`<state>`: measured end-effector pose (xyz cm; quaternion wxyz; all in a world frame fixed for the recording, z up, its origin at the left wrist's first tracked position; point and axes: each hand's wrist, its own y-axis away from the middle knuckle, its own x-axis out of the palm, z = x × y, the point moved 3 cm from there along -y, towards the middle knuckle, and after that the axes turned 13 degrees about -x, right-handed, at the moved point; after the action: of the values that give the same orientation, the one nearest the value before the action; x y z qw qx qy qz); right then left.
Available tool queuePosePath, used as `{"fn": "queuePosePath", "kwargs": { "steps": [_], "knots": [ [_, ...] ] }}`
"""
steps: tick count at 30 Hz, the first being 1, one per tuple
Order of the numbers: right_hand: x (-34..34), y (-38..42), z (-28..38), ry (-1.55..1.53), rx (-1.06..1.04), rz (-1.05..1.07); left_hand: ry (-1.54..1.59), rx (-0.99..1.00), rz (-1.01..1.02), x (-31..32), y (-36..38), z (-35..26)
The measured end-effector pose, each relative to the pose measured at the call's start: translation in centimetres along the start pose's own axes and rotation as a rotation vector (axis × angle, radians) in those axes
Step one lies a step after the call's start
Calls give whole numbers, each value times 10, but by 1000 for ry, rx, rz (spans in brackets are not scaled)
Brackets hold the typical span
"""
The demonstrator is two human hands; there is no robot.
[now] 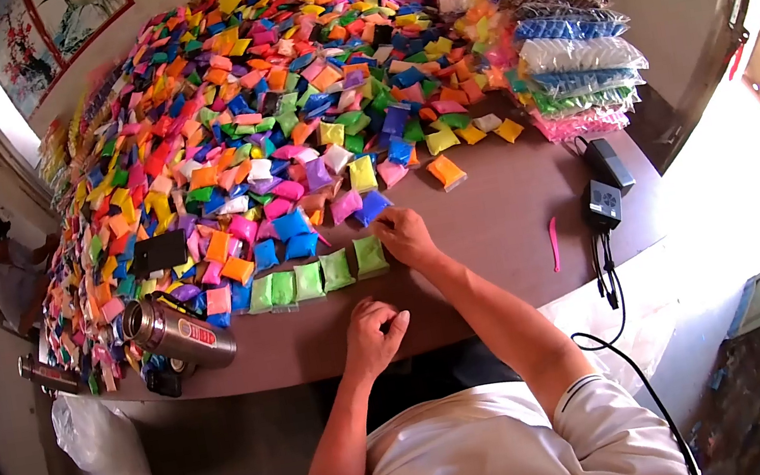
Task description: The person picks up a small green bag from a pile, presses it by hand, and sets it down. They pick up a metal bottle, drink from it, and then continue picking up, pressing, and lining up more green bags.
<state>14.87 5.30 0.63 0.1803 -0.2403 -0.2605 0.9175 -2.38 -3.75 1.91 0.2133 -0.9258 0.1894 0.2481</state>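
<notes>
A huge heap of small colourful packets (276,85) covers the back and left of the brown table (488,230). Near the front edge lies a row of light green packets (307,281), with one more green packet (369,255) at its right end. My right hand (405,236) is beside that packet, its fingers bent down by a blue packet (372,207); what its fingertips hold, if anything, is hidden. My left hand (376,336) rests at the front edge with its fingers curled, and its palm is hidden.
A steel flask (179,334) lies at the front left near a black object (160,253). Bagged packs (575,57) are stacked at the back right. A black device (603,202) with cables and a pink strip (555,244) sit on the right. Another person (13,271) is at far left.
</notes>
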Motion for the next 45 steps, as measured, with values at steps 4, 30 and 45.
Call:
{"fn": "queuePosePath", "kwargs": {
  "steps": [4,30,45],
  "knots": [
    [1,-28,4,73,-12,-32,-40,-17,14,-1,0,-2],
    [-50,-250,-100,564,-156,-267,35,-107,147,-6,-12,-2],
    [-59,-277,-128,176,150,-212,23,-117,150,-6,-11,1]
  ]
}}
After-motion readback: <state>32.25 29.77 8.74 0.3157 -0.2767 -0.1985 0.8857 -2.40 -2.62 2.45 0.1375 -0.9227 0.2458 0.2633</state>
